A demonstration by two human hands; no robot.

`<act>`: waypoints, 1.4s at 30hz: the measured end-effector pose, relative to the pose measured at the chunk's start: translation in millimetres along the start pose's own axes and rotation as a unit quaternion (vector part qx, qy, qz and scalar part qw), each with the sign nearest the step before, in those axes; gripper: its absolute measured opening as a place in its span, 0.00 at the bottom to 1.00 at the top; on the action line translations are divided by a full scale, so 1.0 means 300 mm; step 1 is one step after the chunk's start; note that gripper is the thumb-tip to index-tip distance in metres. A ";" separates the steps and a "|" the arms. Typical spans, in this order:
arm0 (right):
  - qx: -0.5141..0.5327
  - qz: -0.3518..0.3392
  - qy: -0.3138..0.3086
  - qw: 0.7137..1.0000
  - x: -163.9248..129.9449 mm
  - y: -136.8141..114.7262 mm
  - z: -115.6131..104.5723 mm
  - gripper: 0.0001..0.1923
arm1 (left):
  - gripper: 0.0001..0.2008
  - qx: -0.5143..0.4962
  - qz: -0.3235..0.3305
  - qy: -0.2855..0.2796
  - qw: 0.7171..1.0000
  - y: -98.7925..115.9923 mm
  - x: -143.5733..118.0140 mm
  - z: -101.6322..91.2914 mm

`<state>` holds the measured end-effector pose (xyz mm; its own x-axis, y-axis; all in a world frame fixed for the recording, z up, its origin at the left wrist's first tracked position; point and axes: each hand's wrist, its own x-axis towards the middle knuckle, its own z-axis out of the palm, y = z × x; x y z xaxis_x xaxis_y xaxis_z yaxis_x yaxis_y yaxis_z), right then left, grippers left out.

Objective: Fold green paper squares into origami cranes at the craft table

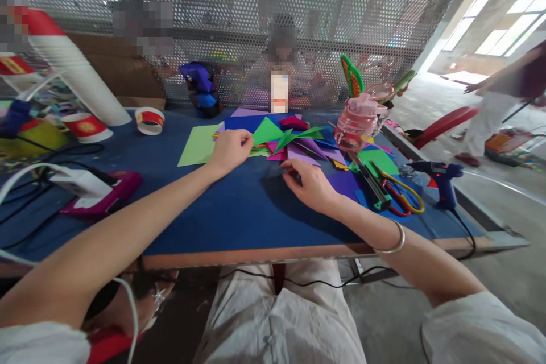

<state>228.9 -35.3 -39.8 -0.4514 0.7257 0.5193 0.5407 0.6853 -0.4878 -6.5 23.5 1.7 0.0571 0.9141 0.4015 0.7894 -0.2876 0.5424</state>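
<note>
A big metal screen [256, 5] full of little holes stands behind the table [222, 210], which has a blue top and a brown edge. Bright lights shine through the screen from above. The floor [503, 290] is grey and bare. On the right, tall windows [490, 28] let in daylight. A red chair [443, 124], maybe plastic, stands there.

I've got one head-worn view, looking forward and down over the blue felt-covered table [239, 210], close in, perforated metal screen [256, 11] straight ahead.
</note>
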 end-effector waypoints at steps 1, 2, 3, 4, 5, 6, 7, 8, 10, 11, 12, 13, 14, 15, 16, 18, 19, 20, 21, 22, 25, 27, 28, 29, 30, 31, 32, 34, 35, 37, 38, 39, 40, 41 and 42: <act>0.008 0.001 0.015 1.000 0.003 0.000 -0.004 0.09 | 0.11 -0.024 0.000 -0.013 1.000 0.005 -0.020 -0.016; 0.011 0.001 0.038 0.999 0.006 0.000 -0.008 0.09 | 0.12 -0.051 0.000 -0.032 0.998 0.009 -0.042 -0.028; 0.009 0.001 0.070 0.998 0.010 -0.001 -0.014 0.09 | 0.13 -0.078 0.001 -0.053 0.996 0.012 -0.064 -0.038; 0.004 0.000 0.104 0.995 0.014 0.000 -0.019 0.10 | 0.14 -0.103 0.003 -0.073 0.992 0.014 -0.085 -0.044; -0.002 0.002 0.134 0.991 0.018 0.001 -0.025 0.12 | 0.15 -0.125 0.005 -0.089 0.988 0.014 -0.105 -0.047; -0.005 0.003 0.154 0.988 0.021 0.003 -0.029 0.14 | 0.15 -0.145 0.008 -0.103 0.984 0.013 -0.123 -0.048; -0.003 0.004 0.160 0.987 0.025 0.006 -0.032 0.15 | 0.16 -0.162 0.011 -0.112 0.980 0.010 -0.138 -0.047; 0.003 0.006 0.153 0.988 0.027 0.010 -0.034 0.16 | 0.17 -0.177 0.013 -0.120 0.977 0.008 -0.152 -0.046; 0.016 0.014 0.115 0.993 0.030 0.020 -0.031 0.13 | 0.17 -0.199 0.019 -0.130 0.971 0.005 -0.174 -0.044; 0.018 0.020 0.095 0.995 0.030 0.024 -0.029 0.10 | 0.17 -0.211 0.022 -0.137 0.968 0.005 -0.183 -0.045; 0.015 0.026 0.080 0.996 0.030 0.028 -0.026 0.07 | 0.17 -0.224 0.025 -0.146 0.963 0.006 -0.191 -0.047; 0.010 0.031 0.070 0.997 0.029 0.030 -0.023 0.07 | 0.18 -0.239 0.026 -0.156 0.958 0.007 -0.197 -0.050; 0.004 0.031 0.066 0.997 0.028 0.031 -0.021 0.07 | 0.19 -0.255 0.024 -0.165 0.953 0.010 -0.202 -0.053; 0.000 0.028 0.064 0.998 0.027 0.031 -0.019 0.07 | 0.20 -0.271 0.018 -0.173 0.947 0.012 -0.206 -0.056; -0.001 0.022 0.063 0.998 0.026 0.029 -0.019 0.07 | 0.22 -0.285 0.010 -0.179 0.942 0.015 -0.208 -0.058; 0.003 0.005 0.056 0.998 0.023 0.023 -0.017 0.05 | 0.26 -0.315 -0.012 -0.194 0.929 0.019 -0.211 -0.060; 0.007 -0.004 0.049 0.999 0.021 0.020 -0.017 0.04 | 0.28 -0.335 -0.024 -0.208 0.918 0.021 -0.212 -0.060; 0.010 -0.012 0.042 0.999 0.020 0.017 -0.016 0.04 | 0.29 -0.358 -0.037 -0.230 0.904 0.022 -0.212 -0.060; 0.012 -0.018 0.036 0.999 0.019 0.015 -0.016 0.04 | 0.31 -0.383 -0.051 -0.252 0.887 0.023 -0.213 -0.060; 0.015 -0.022 0.031 0.999 0.018 0.013 -0.015 0.04 | 0.32 -0.407 -0.066 -0.274 0.869 0.023 -0.214 -0.060; 0.021 -0.026 0.024 0.999 0.017 0.010 -0.017 0.05 | 0.35 -0.452 -0.103 -0.318 0.827 0.023 -0.217 -0.064; 0.029 -0.036 0.022 0.999 0.016 0.008 -0.020 0.05 | 0.36 -0.463 -0.113 -0.333 0.814 0.025 -0.219 -0.069; 0.034 -0.042 0.021 0.998 0.015 0.007 -0.021 0.06 | 0.37 -0.465 -0.114 -0.339 0.810 0.026 -0.220 -0.072; 0.039 -0.049 0.022 0.998 0.014 0.005 -0.022 0.07 | 0.37 -0.468 -0.114 -0.345 0.805 0.027 -0.221 -0.074; 0.043 -0.054 0.023 0.997 0.013 0.003 -0.022 0.07 | 0.38 -0.472 -0.113 -0.350 0.801 0.027 -0.221 -0.075; 0.046 -0.058 0.025 0.997 0.012 0.001 -0.023 0.08 | 0.38 -0.477 -0.113 -0.354 0.796 0.027 -0.222 -0.075; 0.046 -0.061 0.027 0.997 0.011 -0.001 -0.023 0.08 | 0.37 -0.482 -0.114 -0.355 0.793 0.025 -0.222 -0.073; 0.041 -0.066 0.032 0.996 0.010 -0.004 -0.025 0.10 | 0.35 -0.491 -0.117 -0.351 0.789 0.016 -0.221 -0.067; 0.038 -0.070 0.034 0.996 0.010 -0.004 -0.026 0.11 | 0.33 -0.495 -0.120 -0.347 0.787 0.010 -0.220 -0.063; 0.035 -0.081 0.037 0.995 0.010 -0.006 -0.029 0.13 | 0.31 -0.499 -0.126 -0.343 0.786 0.000 -0.219 -0.054; 0.034 -0.087 0.038 0.995 0.011 -0.006 -0.030 0.14 | 0.30 -0.501 -0.127 -0.341 0.785 -0.004 -0.219 -0.050; 0.034 -0.092 0.038 0.994 0.011 -0.006 -0.031 0.14 | 0.29 -0.502 -0.128 -0.339 0.786 -0.005 -0.219 -0.047; 0.033 -0.095 0.037 0.994 0.010 -0.007 -0.033 0.15 | 0.28 -0.503 -0.127 -0.335 0.787 -0.004 -0.220 -0.045; 0.033 -0.097 0.034 0.994 0.010 -0.008 -0.033 0.16 | 0.26 -0.503 -0.124 -0.331 0.788 -0.001 -0.221 -0.045; 0.031 -0.097 0.029 0.994 0.010 -0.009 -0.033 0.17 | 0.25 -0.503 -0.120 -0.328 0.791 0.005 -0.223 -0.045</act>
<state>233.2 -35.5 -30.0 -0.5006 0.5766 0.6458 0.4018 0.8155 -0.4166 -17.5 -41.8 -14.4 0.5441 0.8340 -0.0921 -0.0417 0.1366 0.9898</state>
